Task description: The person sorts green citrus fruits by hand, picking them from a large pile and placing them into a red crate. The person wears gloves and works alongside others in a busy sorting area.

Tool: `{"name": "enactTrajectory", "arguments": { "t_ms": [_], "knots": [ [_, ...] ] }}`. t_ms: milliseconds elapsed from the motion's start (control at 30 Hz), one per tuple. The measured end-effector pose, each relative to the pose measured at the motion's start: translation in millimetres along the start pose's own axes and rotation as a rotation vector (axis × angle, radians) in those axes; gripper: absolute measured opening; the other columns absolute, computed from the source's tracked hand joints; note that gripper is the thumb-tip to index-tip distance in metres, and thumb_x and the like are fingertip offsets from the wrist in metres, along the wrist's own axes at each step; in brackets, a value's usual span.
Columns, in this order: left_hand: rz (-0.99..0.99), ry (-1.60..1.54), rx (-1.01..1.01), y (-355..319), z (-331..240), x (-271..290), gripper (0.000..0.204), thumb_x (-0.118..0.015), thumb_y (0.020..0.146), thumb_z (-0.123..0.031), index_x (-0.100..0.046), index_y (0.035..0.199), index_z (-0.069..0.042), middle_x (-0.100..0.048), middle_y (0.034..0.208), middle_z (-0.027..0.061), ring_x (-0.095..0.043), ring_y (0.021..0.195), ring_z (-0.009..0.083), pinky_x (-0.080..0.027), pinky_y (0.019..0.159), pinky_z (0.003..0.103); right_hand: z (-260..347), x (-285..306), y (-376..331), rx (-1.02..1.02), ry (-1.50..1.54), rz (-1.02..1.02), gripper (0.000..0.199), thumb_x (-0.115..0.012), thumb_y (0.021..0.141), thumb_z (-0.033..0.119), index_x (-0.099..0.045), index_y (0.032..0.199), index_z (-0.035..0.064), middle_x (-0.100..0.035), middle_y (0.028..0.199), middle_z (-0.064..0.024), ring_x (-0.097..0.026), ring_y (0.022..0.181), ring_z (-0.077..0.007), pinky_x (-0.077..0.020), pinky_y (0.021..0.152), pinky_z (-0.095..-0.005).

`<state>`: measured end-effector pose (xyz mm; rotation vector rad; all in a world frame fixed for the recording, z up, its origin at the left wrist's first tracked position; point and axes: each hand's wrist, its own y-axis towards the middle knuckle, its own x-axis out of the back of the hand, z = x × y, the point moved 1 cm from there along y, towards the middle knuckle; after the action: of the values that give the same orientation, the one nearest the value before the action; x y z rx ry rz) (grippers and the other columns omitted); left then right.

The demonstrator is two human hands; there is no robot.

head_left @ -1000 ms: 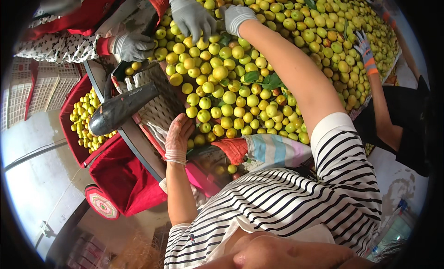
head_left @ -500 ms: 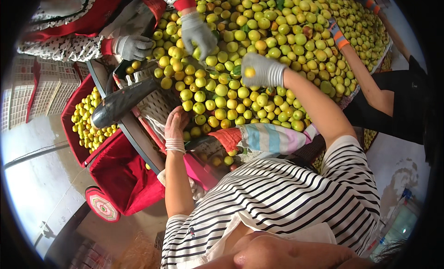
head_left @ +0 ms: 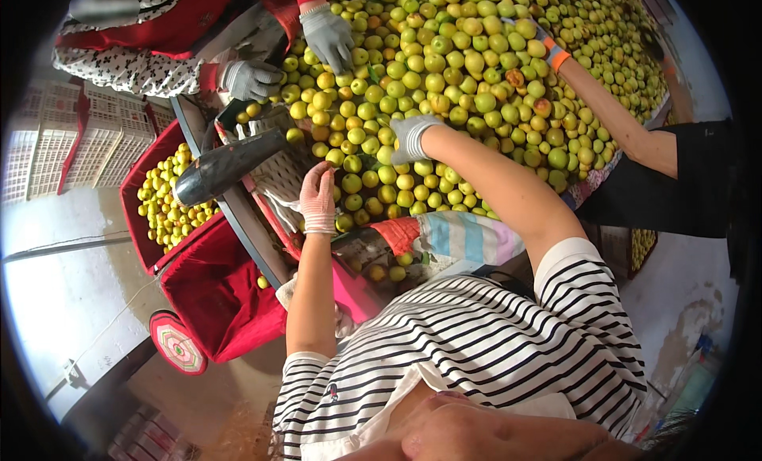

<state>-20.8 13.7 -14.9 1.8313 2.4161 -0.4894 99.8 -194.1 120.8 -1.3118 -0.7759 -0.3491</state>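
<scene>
A broad heap of small round yellow-green fruits (head_left: 484,104), some blushed red, spreads in front of me. My right hand (head_left: 413,137), in a grey knit glove, reaches low over the middle of the heap. Its fingers are apart and touch fruits; I see none held. My left hand (head_left: 317,197), in a pinkish-white glove, stands at the heap's near left edge, beside a white basket-like lattice (head_left: 278,175). Its fingers point up, slightly bent, with no fruit visible in them. The palm side is partly hidden.
A co-worker's grey-gloved hands (head_left: 252,80) are at the far left; another person's forearm (head_left: 607,108) reaches in from the right. A dark rounded arm (head_left: 226,171) juts over a red bin (head_left: 143,211) of fruits. A striped cloth (head_left: 468,239) edges the heap near me.
My right hand has moved left and opened; the yellow fruit seen at it before no longer shows there. My left fingers have straightened. The view has shifted slightly.
</scene>
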Motion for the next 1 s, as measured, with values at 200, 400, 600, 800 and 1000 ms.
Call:
{"name": "enactTrajectory", "arguments": {
  "t_ms": [200,400,600,800,1000],
  "knots": [
    [0.037,-0.044,-0.011,-3.6,7.6,6.6,0.025,-0.058,0.095,-0.012,-0.060,0.115,0.003,-0.064,0.108,0.0073,-0.059,0.098,0.0143,-0.045,0.090,0.024,-6.4,8.1,16.0,0.028,0.006,0.203,0.073,-0.064,0.075,0.048,-0.050,0.130,0.0020,-0.061,0.123,-0.0173,-0.061,0.110,-0.0303,-0.0486,0.094,-0.0398],
    [0.017,-0.137,0.047,3.7,11.2,6.7,0.025,-0.062,0.093,-0.013,-0.062,0.113,0.002,-0.065,0.106,0.0053,-0.059,0.098,0.0127,-0.045,0.090,0.024,-13.4,-6.3,-7.1,0.058,0.015,-0.019,0.057,-0.062,0.075,0.045,-0.061,0.119,0.0077,-0.065,0.113,-0.0164,-0.063,0.105,-0.0314,-0.0492,0.090,-0.0415],
    [-0.116,-0.186,0.279,6.4,2.7,16.7,0.028,-0.061,0.093,-0.023,-0.064,0.113,-0.004,-0.067,0.103,0.0047,-0.063,0.096,0.0149,-0.050,0.083,0.029,-21.0,-32.0,-8.9,0.132,0.651,-0.225,0.047,-0.059,0.076,0.050,-0.065,0.081,0.0034,-0.064,0.071,-0.0129,-0.061,0.067,-0.0246,-0.0497,0.067,-0.0385],
    [-0.127,-0.454,0.468,32.0,62.1,26.9,0.028,-0.062,0.087,-0.022,-0.065,0.107,-0.003,-0.067,0.094,0.0050,-0.062,0.090,0.0197,-0.049,0.082,0.032,74.6,-10.2,-33.2,0.571,1.180,0.236,0.040,-0.065,0.085,0.040,-0.062,0.103,0.0044,-0.062,0.091,-0.0023,-0.058,0.086,-0.0108,-0.0470,0.076,-0.0247],
    [0.002,-0.613,0.288,43.9,73.2,25.0,0.040,-0.055,0.093,-0.027,-0.055,0.125,-0.003,-0.061,0.114,0.0084,-0.058,0.104,0.0223,-0.047,0.091,0.035,290.4,59.7,13.7,1.142,1.573,0.802,0.030,-0.067,0.085,0.031,-0.063,0.101,0.0062,-0.061,0.087,-0.0053,-0.056,0.073,-0.0119,-0.0468,0.066,-0.0267]
  ]
}}
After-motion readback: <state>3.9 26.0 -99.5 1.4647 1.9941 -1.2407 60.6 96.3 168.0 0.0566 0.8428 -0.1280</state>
